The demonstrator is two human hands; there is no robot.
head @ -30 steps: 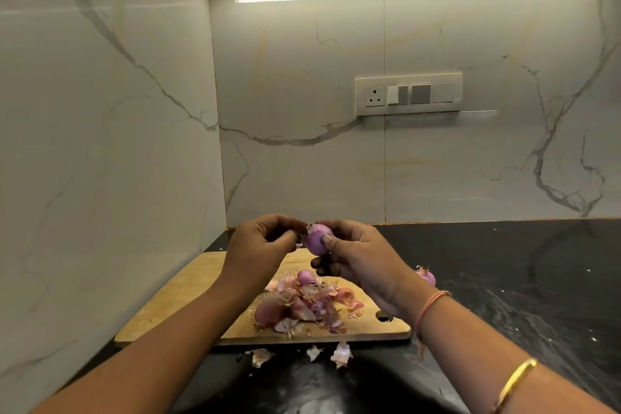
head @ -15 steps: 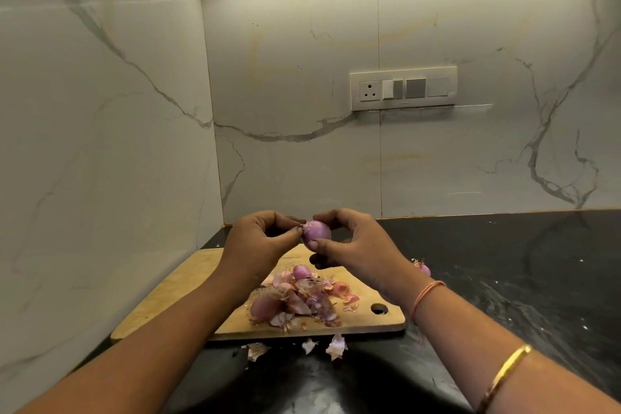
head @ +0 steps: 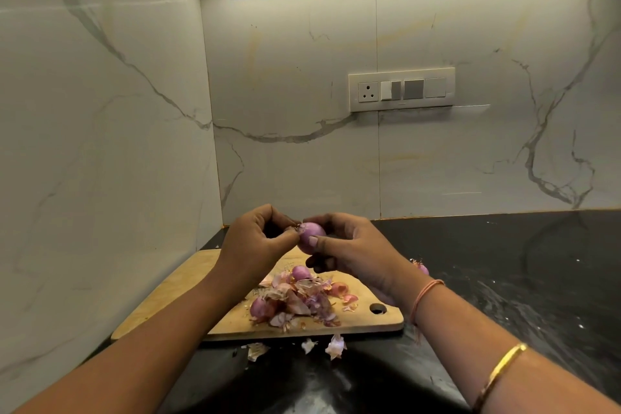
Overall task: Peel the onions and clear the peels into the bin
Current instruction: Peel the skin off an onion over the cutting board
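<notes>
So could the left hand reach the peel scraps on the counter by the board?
Probably yes: the peel scraps lie in the open and nothing covers them. But the left hand is busy pinching skin on the onion.

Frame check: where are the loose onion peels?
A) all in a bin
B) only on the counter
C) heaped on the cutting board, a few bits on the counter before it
C: the peels lie heaped on the wooden cutting board, and a few bits sit on the dark counter at its near edge; no bin shows.
</notes>
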